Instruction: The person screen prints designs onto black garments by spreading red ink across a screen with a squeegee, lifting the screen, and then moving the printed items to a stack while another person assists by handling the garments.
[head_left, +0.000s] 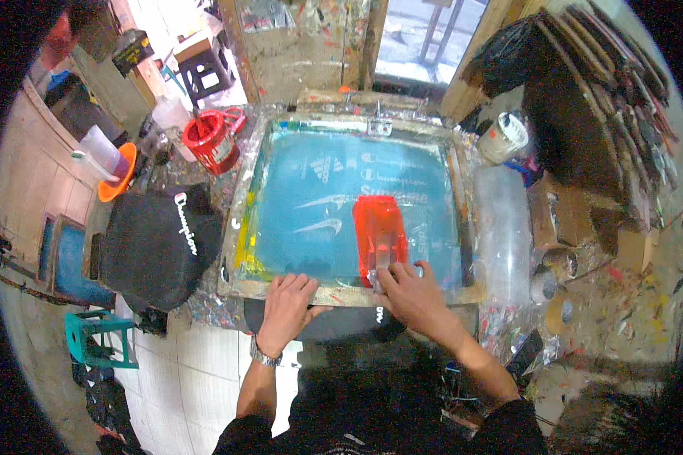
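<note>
A screen printing frame [349, 296] with blue mesh [296, 171] lies flat in front of me, several pale logo stencils showing in the mesh. My left hand [287, 303] grips the frame's near bar toward its left, fingers over the top and thumb on the near side. In my right hand [411, 294] is a small squeegee [382, 267], near the right part of the same bar. A wide streak of red ink [381, 216] runs across the mesh beyond the squeegee. Dark cloth [334, 321] shows under the frame's near edge; the rest is covered.
Left of the frame, a black printed piece [148, 246] lies on a rounded board. Behind it stands a red ink tub [213, 144]. To the right are a white bucket [503, 138], a clear plastic roll [502, 227] and tape rolls [559, 312]. A green stool [103, 337] stands lower left.
</note>
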Demonstrator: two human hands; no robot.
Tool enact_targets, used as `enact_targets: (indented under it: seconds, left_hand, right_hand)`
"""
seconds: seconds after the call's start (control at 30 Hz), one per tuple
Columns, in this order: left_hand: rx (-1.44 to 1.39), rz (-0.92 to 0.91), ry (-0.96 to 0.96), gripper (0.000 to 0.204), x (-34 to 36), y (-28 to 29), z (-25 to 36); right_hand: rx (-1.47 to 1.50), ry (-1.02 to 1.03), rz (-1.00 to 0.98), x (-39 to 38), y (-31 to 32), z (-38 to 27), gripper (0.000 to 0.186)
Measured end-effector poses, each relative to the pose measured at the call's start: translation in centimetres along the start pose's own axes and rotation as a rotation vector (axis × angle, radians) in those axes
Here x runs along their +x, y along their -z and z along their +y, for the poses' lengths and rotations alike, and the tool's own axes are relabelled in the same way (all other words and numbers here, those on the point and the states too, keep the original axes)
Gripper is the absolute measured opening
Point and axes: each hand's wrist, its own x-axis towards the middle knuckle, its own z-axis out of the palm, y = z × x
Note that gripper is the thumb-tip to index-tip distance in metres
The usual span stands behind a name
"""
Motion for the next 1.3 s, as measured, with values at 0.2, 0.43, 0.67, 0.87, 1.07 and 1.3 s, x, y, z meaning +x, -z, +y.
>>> enact_targets:
  seconds: [0.2,0.43,0.67,0.87,1.07,1.3]
  left_hand:
    - [0.057,-0.018,-0.017,0.052,0.7,2.5,0.8]
    - [0.209,0.034,-0.081,0.058,4.2,11.8,2.6]
    - [-0.020,0.824,-0.167,0.018,8.9,7.5,9.8]
    - [-0.442,0.145,-0.161,0.061,5.7,-14.0,25.9]
    - [-0.775,0.119,-0.230,0.075,2.3,-16.3,19.0]
    - [0.206,0.232,0.776,0.094,-8.1,-3.1,3.2]
  right_hand:
    - [-0.010,-0.114,0.305,-0.1,0.0,-0.9,0.046]
    - [-0.018,-0.134,0.631,3.1,6.6,-1.0,0.031]
    - [-0.102,-0.069,0.808,12.4,20.1,3.9,0.044]
    - [0.254,-0.151,0.221,14.7,30.7,5.2,0.058]
    - [0.060,-0.118,0.504,19.1,30.8,8.1,0.057]
    - [-0.246,0.134,0.542,26.4,31.7,18.7,0.034]
